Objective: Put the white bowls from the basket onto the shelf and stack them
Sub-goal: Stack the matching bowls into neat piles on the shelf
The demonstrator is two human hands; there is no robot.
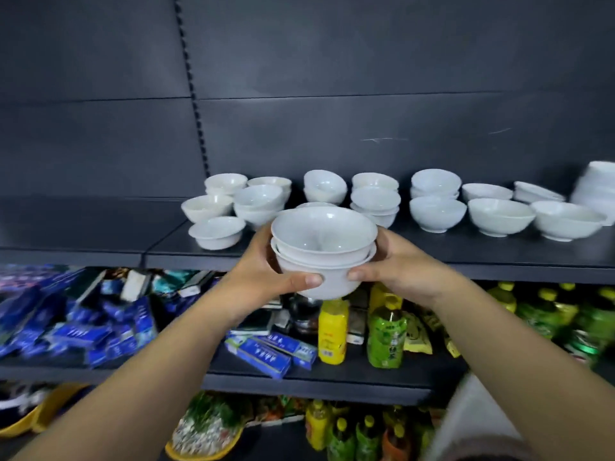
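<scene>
I hold a short stack of nested white bowls in the air just in front of the dark shelf's front edge. My left hand grips its left side, my right hand its right side, both thumbs on the front of the lowest bowl. Several more white bowls stand on the shelf behind, some single, some in low stacks, from the left group to a blurred tall stack at the far right. No basket is in view.
The lower shelf holds blue boxes at left, a yellow bottle and green bottles at centre and right. More bottles and bagged goods fill the bottom shelf. A blurred pale object stands at lower right.
</scene>
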